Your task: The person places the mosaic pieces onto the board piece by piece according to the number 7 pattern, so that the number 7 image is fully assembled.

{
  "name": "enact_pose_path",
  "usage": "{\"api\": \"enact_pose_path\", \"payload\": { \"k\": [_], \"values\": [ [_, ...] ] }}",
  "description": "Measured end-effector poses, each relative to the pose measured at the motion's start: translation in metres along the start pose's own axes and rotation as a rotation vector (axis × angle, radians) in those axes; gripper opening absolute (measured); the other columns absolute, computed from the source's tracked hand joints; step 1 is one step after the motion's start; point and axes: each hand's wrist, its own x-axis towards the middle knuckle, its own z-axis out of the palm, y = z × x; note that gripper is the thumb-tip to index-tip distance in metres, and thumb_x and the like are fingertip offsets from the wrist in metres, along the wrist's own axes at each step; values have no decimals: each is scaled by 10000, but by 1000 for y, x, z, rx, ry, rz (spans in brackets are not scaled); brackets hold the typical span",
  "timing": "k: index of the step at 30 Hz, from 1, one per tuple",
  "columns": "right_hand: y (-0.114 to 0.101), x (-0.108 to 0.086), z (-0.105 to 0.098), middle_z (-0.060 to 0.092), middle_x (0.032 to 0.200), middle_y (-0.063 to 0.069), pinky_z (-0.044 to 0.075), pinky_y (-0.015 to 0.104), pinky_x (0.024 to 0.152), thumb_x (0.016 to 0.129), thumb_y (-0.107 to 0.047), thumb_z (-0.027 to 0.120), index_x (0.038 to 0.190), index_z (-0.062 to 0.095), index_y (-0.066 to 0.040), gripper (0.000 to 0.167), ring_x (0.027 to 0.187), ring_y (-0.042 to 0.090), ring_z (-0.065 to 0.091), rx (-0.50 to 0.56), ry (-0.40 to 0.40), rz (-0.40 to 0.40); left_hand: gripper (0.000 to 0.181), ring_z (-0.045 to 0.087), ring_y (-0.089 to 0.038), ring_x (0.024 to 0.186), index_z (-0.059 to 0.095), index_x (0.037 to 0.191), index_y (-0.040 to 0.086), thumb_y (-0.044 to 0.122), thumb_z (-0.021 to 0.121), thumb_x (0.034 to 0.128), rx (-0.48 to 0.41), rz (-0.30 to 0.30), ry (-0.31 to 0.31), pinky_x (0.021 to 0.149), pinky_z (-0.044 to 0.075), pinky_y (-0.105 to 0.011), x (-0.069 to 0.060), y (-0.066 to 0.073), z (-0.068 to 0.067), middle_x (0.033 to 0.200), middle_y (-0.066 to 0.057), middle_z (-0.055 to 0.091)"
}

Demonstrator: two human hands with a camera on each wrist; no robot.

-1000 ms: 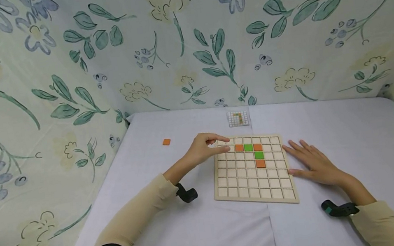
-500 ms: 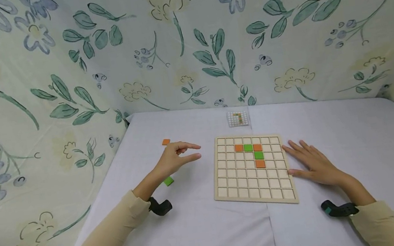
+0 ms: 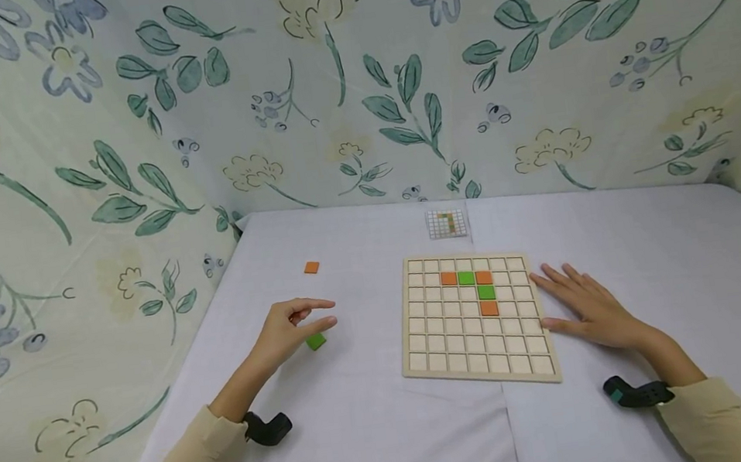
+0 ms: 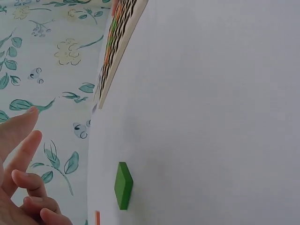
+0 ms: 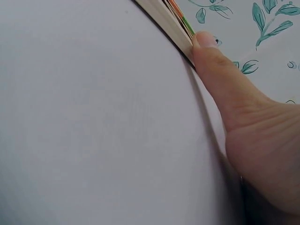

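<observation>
Left hand (image 3: 288,329) has shifted leftward, clear of the gridded board (image 3: 476,343), since the earlier frames: thumb and forefinger narrowly parted, holding nothing, near a loose green tile (image 3: 316,342) on the white cloth (image 3: 370,442). Beyond lies an orange tile (image 3: 311,268); rightward, the board bears five coloured tiles (image 3: 486,292), its right edge touched by the right hand (image 3: 592,311), fingers spread.
</observation>
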Motion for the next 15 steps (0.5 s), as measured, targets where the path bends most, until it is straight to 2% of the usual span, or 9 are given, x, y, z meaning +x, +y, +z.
{"api": "enact_pose_path", "payload": {
  "k": [6,10,15],
  "values": [
    [1,0,1,190,1602,250,-10,651,1124,932,-380,685,1577,294,-132,794,1457,510,54,-4,0,0,387,227,-159,644,765,1142,111,328,831,829,-5,-76,29,565,222,-278,-14,-18,-7,677,13,232],
    [3,0,1,187,1605,245,-10,650,1125,932,-382,685,1579,293,-136,795,1460,502,50,-8,1,0,394,209,-133,629,761,1148,99,290,847,815,-31,-100,44,561,215,-282,-20,-26,-10,670,15,208],
    [3,0,2,190,1601,252,-12,656,1121,928,-380,689,1577,298,-136,796,1460,504,47,-5,7,-3,392,241,-127,628,763,1134,83,242,869,791,-46,-118,40,570,239,-277,-24,-37,-10,678,11,252]
  ]
}}
